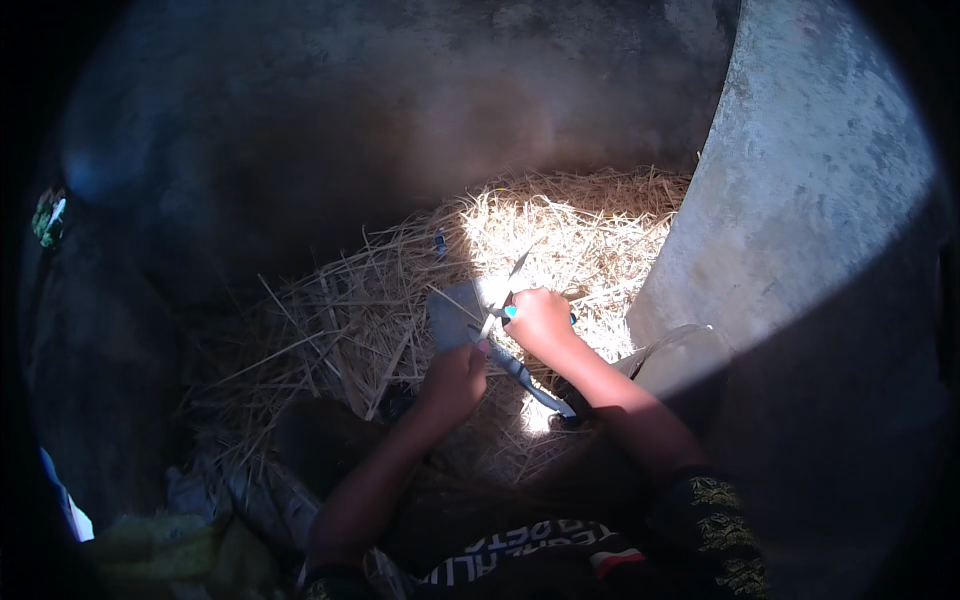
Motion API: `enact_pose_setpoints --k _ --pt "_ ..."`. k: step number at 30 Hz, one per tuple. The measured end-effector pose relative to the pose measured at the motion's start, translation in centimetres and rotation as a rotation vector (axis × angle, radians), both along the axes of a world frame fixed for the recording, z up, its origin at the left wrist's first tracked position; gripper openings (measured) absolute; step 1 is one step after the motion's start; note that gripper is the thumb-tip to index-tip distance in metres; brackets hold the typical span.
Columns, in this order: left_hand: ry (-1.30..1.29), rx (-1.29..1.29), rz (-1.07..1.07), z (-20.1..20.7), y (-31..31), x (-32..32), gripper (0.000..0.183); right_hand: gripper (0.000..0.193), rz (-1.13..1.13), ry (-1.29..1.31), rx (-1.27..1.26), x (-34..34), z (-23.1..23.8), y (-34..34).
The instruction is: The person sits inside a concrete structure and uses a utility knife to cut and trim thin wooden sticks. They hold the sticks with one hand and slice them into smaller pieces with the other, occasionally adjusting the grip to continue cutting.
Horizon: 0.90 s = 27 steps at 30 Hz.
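My left hand [456, 382] is closed, its thumb and fingers pinching the lower end of a narrow pale strip [490, 322]. That strip slants up and away past my right hand [540, 322], which is a fist around a tool with a teal-and-black handle [511, 312]. A short dark part of this tool juts left across the strip; it looks like a knife, though the blade is hardly visible. Beneath both hands lies a flat grey slab [447, 318]. A dark, slightly curved long object [530, 382] runs from near my left fingertips toward my lap.
Loose straw [560, 225] covers the ground around the slab, brightly sunlit at the far side. A dark wall [400, 110] stands behind it, and a curved grey concrete wall [790, 170] rises on the right. Yellowish cloth [180, 550] lies at the lower left.
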<state>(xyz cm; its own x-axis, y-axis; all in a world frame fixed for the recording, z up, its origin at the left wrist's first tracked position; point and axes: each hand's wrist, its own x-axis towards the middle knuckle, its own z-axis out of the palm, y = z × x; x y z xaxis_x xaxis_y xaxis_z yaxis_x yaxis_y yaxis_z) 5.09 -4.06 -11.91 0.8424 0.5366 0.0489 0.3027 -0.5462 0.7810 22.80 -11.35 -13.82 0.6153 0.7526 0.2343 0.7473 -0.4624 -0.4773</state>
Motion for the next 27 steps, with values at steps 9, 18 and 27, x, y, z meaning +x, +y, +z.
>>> enact_pose_setpoints --k 9,18,27 --pt "-0.033 -0.019 -0.005 0.3 -1.8 0.3 0.041 0.016 -0.321 -0.179 -0.050 6.2 0.6 0.2" --pt "0.027 -0.048 0.005 -0.1 -0.2 0.2 0.047 0.022 0.095 -0.089 -0.115 -0.6 1.1 -0.3" --pt "0.019 0.026 0.010 0.5 -1.0 0.9 0.041 0.024 -0.198 0.093 -0.139 2.4 1.8 1.4"
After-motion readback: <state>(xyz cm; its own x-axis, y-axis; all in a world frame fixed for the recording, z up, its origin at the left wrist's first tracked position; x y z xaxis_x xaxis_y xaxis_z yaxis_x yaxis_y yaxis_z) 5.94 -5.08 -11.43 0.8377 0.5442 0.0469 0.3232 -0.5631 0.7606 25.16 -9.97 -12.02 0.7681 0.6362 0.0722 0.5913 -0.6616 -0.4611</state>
